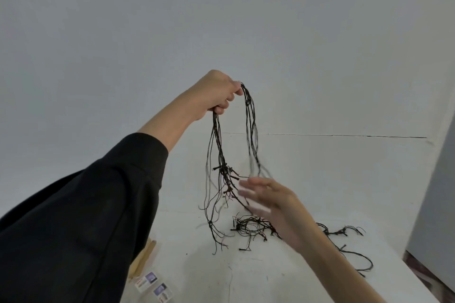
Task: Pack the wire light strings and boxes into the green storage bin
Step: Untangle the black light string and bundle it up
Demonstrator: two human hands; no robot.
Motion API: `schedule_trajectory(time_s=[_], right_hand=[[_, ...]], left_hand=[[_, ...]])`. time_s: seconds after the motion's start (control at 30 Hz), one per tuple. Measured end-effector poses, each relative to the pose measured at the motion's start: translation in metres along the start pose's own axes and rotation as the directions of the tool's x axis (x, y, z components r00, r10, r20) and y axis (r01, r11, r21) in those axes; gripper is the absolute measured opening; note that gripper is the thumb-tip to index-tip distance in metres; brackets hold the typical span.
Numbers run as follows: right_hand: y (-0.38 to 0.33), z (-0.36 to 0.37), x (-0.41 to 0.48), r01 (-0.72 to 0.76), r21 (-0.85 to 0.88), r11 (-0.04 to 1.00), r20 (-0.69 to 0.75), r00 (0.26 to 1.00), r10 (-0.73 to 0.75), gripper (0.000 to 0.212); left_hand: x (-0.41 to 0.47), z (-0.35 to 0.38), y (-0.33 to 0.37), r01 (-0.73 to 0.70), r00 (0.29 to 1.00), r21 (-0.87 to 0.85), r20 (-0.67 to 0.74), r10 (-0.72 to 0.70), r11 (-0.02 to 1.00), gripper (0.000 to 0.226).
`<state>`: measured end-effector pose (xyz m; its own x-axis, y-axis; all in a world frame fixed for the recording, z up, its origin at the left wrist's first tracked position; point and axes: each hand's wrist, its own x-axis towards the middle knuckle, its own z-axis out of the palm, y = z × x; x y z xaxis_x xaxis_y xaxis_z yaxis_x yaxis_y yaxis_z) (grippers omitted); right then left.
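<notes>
A: Wire in loops, held high: the left hand [218, 92] has fingers and thumb curled tight round the top of the black wire light string [248, 110], and the strands hang in two legs toward the white table [332, 179].

B: And the right hand [273, 206]? It's blurred, but the fingers look spread and straight, gripping nothing, just beside the knotted lower strands.

A: Agreed. The rest of the string, a loose tangle [251, 226], lies on the table under that hand and trails off to the right.

B: So the step, I'd say, is gathering the string into a tidy hank. Best way: hold the top grip firm, run the open hand down the hanging legs to comb them together, then lift the next length off the table into the same fist.

A: Gently, though. Those little bulbs [215, 168] stick out sideways and would likely snag on neighbouring strands if yanked.

B: Two small labelled boxes [154, 285] sit at the near left edge, beside the black sleeve [98, 204]. No green storage bin in view, so nothing looks packed yet.

A: Then finish the coil before carrying it, because loose tails would probably tangle in the bin.
</notes>
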<state>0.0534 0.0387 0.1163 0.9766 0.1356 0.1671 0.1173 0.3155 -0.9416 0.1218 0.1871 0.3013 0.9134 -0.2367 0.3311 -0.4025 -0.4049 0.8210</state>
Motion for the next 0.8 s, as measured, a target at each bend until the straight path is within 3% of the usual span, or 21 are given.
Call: schedule_trajectory(time_s=[0.07,0.1,0.17,0.23,0.33,0.4,0.43,0.53,0.57,0.63,0.7,0.8], right_hand=[[-0.016,0.006,0.002,0.182,-0.161,0.970,-0.210,0.954,-0.213,0.011],[-0.026,0.012,0.005,0.268,-0.286,0.920,-0.271,0.898,-0.346,0.014],[-0.043,0.024,0.013,0.323,-0.475,0.819,-0.254,0.840,-0.479,0.053],[-0.054,0.036,0.025,0.291,-0.492,0.820,-0.169,0.892,-0.418,0.096],[-0.051,0.053,0.042,0.242,-0.424,0.873,-0.038,0.958,-0.284,0.122],[-0.037,0.057,0.052,0.197,-0.405,0.893,-0.040,0.972,-0.232,0.117],[-0.028,0.056,0.054,0.174,-0.387,0.905,-0.045,0.977,-0.207,0.102],[-0.006,0.045,0.054,0.092,-0.393,0.915,-0.002,0.995,-0.101,0.031],[-0.001,0.038,0.053,0.062,-0.411,0.910,0.011,0.998,-0.063,0.019],[0.003,0.021,0.050,0.018,-0.486,0.874,0.006,1.000,-0.017,0.020],[0.000,0.007,0.050,-0.017,-0.651,0.759,-0.041,0.999,-0.012,0.030],[-0.011,-0.020,0.053,-0.047,-0.908,0.416,-0.101,0.989,-0.110,0.037]], left_hand=[[0.000,0.003,0.003,-0.028,0.999,0.066,0.034,0.026,0.997,0.021],[0.000,0.005,0.004,-0.044,0.998,0.092,0.052,0.039,0.995,0.021],[-0.001,0.011,0.009,-0.063,0.993,0.125,0.105,0.050,0.990,0.022],[-0.003,0.016,0.012,-0.074,0.987,0.138,0.149,0.053,0.988,0.022],[-0.004,0.022,0.014,-0.083,0.982,0.121,0.178,0.061,0.989,0.021],[-0.002,0.023,0.014,-0.076,0.984,0.070,0.165,0.064,0.995,0.021],[-0.001,0.021,0.014,-0.070,0.987,0.033,0.145,0.064,0.997,0.021],[-0.002,0.006,0.010,-0.039,0.995,-0.111,0.088,0.049,0.993,0.020],[-0.003,0.001,0.006,-0.018,0.996,-0.167,0.086,0.033,0.986,0.020],[-0.007,-0.007,-0.010,0.052,0.996,-0.288,0.090,-0.027,0.956,0.020],[-0.013,-0.014,-0.032,0.143,0.988,-0.426,0.107,-0.107,0.893,0.023],[-0.030,-0.023,-0.073,0.275,0.961,-0.576,0.160,-0.223,0.770,0.022]])
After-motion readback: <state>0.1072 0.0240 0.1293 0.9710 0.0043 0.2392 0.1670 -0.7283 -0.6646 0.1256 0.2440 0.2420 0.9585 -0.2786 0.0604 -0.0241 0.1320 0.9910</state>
